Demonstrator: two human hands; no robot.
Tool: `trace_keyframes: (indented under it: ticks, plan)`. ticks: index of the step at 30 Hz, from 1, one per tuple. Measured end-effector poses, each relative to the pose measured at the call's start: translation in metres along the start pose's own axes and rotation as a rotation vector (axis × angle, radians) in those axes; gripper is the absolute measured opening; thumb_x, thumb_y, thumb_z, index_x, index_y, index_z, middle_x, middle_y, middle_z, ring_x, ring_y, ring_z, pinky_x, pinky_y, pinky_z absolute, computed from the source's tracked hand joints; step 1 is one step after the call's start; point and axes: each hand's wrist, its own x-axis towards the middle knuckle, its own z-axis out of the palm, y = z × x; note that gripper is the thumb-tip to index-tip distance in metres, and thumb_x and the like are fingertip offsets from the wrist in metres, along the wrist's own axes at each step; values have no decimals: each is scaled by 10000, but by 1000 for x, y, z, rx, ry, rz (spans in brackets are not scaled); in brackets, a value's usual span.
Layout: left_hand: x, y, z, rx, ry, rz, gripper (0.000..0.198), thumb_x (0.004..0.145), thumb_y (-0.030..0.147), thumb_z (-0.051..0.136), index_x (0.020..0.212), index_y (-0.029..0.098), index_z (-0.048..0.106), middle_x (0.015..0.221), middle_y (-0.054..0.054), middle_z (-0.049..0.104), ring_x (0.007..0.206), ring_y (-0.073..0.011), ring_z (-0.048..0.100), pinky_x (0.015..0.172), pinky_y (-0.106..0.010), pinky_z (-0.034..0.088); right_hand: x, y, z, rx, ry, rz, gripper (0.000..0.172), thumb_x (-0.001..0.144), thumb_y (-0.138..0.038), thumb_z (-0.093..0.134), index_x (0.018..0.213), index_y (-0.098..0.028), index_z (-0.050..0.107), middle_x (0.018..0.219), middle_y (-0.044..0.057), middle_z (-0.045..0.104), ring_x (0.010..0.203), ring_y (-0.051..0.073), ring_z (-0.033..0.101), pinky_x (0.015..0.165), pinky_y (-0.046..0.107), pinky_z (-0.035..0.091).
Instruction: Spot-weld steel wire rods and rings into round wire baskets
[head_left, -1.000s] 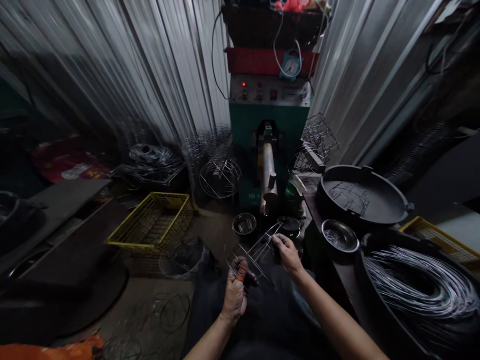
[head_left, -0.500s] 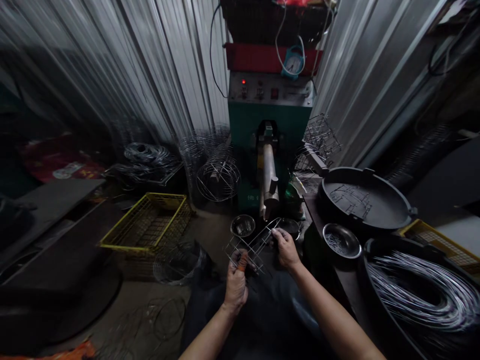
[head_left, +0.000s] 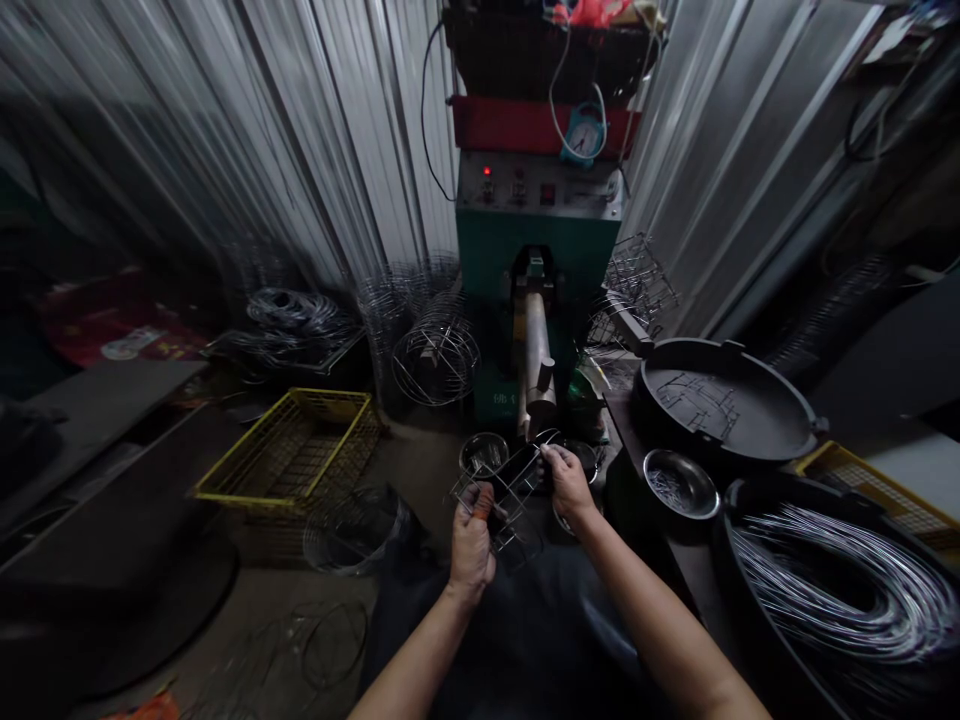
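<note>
I have my left forearm [head_left: 420,650] and right forearm [head_left: 664,610] stretched forward, converging. My left grip [head_left: 472,545] is curled closed, its orange-wrapped thumb [head_left: 484,500] pointing ahead; my right grip [head_left: 570,485] sits slightly farther out, turned inward, fingertips [head_left: 550,456] pinched together.

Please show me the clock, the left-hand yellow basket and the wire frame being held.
Clock [head_left: 583,138], head view: its dial.
Yellow basket [head_left: 247,498], head view: its near rim.
Wire frame [head_left: 513,492], head view: a middle wire.
</note>
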Motion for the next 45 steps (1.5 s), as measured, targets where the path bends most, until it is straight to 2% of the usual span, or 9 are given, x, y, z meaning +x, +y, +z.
trace_keyframes:
  ticks: [6,9,11,14,18,22,33,41,45]
  plan:
    - [-2,4,2,34,-5,50,372,573,391,696,834,176,540,534,76,519,423,-53,474,470,-178,386,-1,0,1,-24,11,23,255,642,-379,614,565,-174,484,497,-56,414,456,70,365,446,201,312]
    - [-2,5,2,38,9,46,374,569,392,701,834,178,545,538,76,520,423,-49,474,477,-175,393,3,-3,-9,-211,-33,-18,262,685,-415,567,599,-172,518,534,-31,460,499,94,415,488,222,355]
    - [-2,6,2,40,-2,43,367,576,393,697,834,182,542,539,77,518,421,-48,471,466,-171,388,9,-9,-19,-436,-34,-133,255,722,-418,528,672,-170,563,620,5,526,598,129,481,567,250,398]
    - [-2,6,3,36,-18,52,355,579,392,695,818,182,538,550,76,519,415,-45,463,448,-165,378,22,-23,-35,-737,-57,-401,223,762,-373,495,819,-182,596,830,56,576,813,176,524,737,301,414]
    - [-3,6,3,48,-23,73,329,599,388,684,807,184,530,512,77,506,418,-53,469,443,-164,374,38,-34,-47,-911,-318,-515,191,782,-327,495,881,-201,599,910,58,564,855,164,536,780,302,417]
    - [-1,5,1,58,-47,80,306,628,385,663,812,189,517,469,74,501,422,-68,480,439,-166,369,44,-37,-50,-934,-398,-514,164,790,-317,502,860,-208,602,861,37,572,802,146,545,733,278,429]
    - [0,7,1,75,-23,79,358,585,404,688,813,180,527,490,80,493,406,-59,464,428,-168,351,49,-35,-51,-886,-409,-510,136,763,-291,539,816,-188,609,828,32,578,777,142,543,714,260,422]
    - [17,23,-1,59,-24,86,392,512,386,723,778,173,528,494,88,486,404,-50,449,422,-164,337,57,-35,-34,-987,-389,-528,98,752,-216,537,797,-182,617,821,41,596,779,151,558,722,270,427]
    - [19,29,0,84,-46,77,376,531,395,707,771,173,520,460,83,488,401,-61,449,424,-170,344,56,-36,-30,-1012,-369,-535,100,756,-216,534,800,-188,620,821,40,603,780,153,564,727,273,430]
